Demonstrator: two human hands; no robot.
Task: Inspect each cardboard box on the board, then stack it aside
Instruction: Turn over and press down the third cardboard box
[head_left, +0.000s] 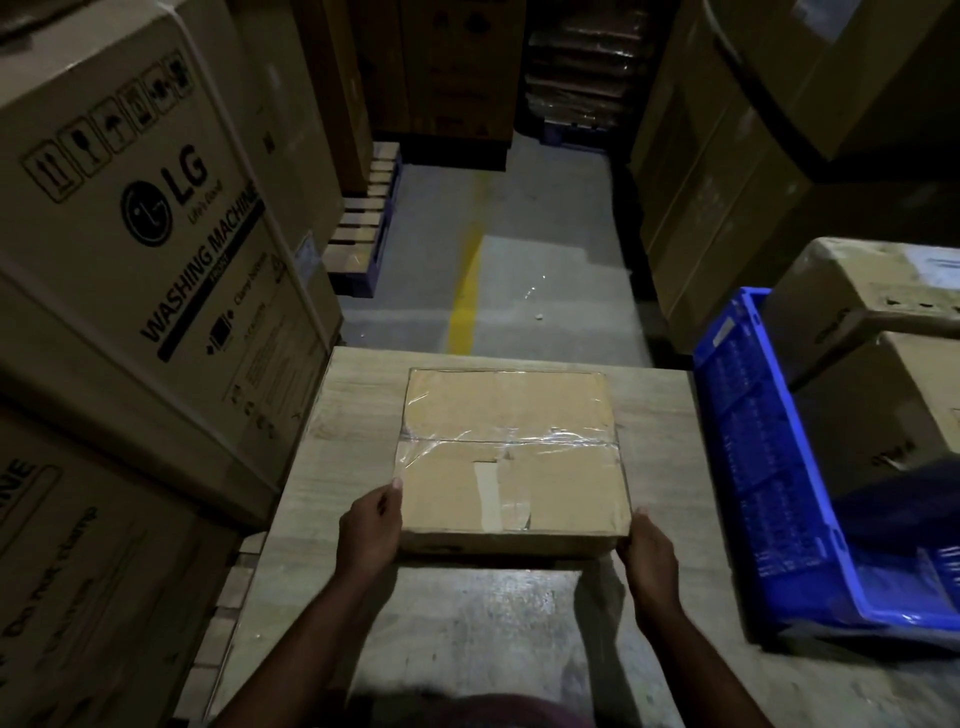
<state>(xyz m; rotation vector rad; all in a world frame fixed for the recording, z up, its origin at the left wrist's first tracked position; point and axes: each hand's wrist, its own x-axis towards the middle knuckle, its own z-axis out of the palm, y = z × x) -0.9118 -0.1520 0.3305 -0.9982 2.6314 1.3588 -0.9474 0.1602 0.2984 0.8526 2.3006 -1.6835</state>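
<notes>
A flat, square cardboard box (511, 457) sealed with clear tape lies on the pale wooden board (353, 415), a torn paper strip on its near half. My left hand (370, 530) grips the box's near left corner, thumb on the top face. At the near right corner, my right hand (649, 558) holds the box's side. Both forearms reach in from the bottom of the view. The box's underside is hidden.
Large washing-machine cartons (145, 249) stand stacked close on the left. A blue plastic crate (769, 467) sits at the board's right edge, with more cartons (857, 364) behind it. Beyond the board a floor aisle with a yellow line (465, 296) runs between pallets and stacked boxes.
</notes>
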